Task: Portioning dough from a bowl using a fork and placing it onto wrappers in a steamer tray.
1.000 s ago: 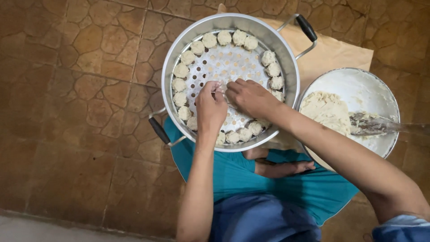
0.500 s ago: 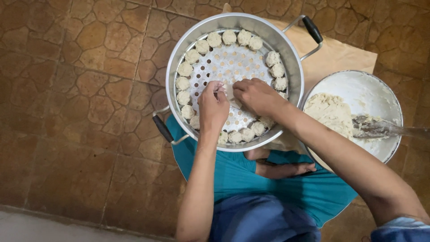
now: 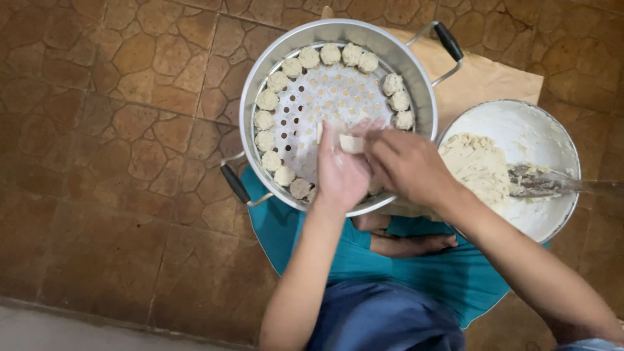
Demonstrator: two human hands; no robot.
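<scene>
While the floor (image 3: pixel 110 162) of brown, irregular stone-pattern tiles fills the view, a paler strip runs along its bottom left edge. A tan board (image 3: pixel 484 81) lies toward the floor's top right corner, and a teal cloth (image 3: pixel 448 276) spreads near the bottom centre, with a bare foot (image 3: pixel 422 245) resting on it.

A round metal steamer pan (image 3: pixel 416 84) with two black-tipped handles stands at top centre, its perforated tray (image 3: pixel 325 97) ringed along the rim by small pale dumplings (image 3: pixel 266 99). Just right of it sits a white bowl (image 3: pixel 526 127) holding pale filling (image 3: pixel 478 166) and a spoon (image 3: pixel 552 184), whose handle points toward the floor's right edge.

The left hand (image 3: pixel 341 172) and the right hand (image 3: pixel 406 166) meet over the near edge of the steamer pan, touching one another. Both are closed about a small piece of dough (image 3: pixel 351 143), which sits between their fingertips above the tray, clear of the dumpling ring. The left fingers point up toward the pan's centre; the right fingers curl in from the bowl side
</scene>
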